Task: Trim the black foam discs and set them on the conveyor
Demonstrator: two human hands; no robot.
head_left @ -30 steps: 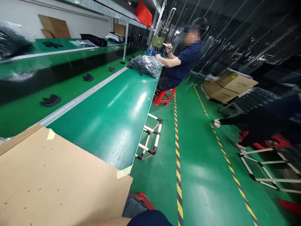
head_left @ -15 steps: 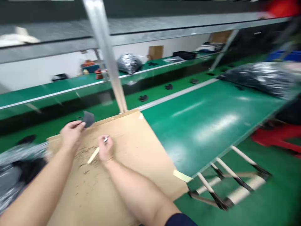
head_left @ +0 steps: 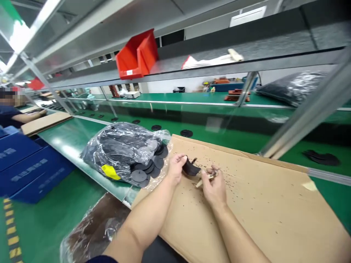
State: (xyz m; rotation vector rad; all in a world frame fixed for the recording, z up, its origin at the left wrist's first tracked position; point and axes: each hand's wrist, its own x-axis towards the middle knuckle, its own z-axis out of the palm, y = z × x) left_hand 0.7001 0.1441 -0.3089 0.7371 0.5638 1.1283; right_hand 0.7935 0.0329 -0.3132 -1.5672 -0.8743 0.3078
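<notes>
A dark, curved piece (head_left: 191, 168) is pinched at its left end by my left hand (head_left: 177, 168), above a cardboard sheet (head_left: 255, 204) strewn with small dark scraps. My right hand (head_left: 215, 184) is closed round a slim tool with a pale strip (head_left: 199, 183) and a metal part; its fingertips are close to the piece's right end. Whether they touch the piece, I cannot tell. To the left of my hands, black round discs (head_left: 139, 176) spill from a clear plastic bag (head_left: 109, 146) with a yellow label.
Behind the cardboard runs a green belt with black discs (head_left: 186, 133). A red bin (head_left: 137, 56) and a white glove-like item (head_left: 208, 62) sit on the shelf above. Slanted metal post (head_left: 309, 106) at right. Blue crates (head_left: 30, 164) and a person's arm (head_left: 29, 117) at left.
The view has swung left, bringing in the disc bag, red bin and crates. My hands have come closer together, with the dark piece now between them.
</notes>
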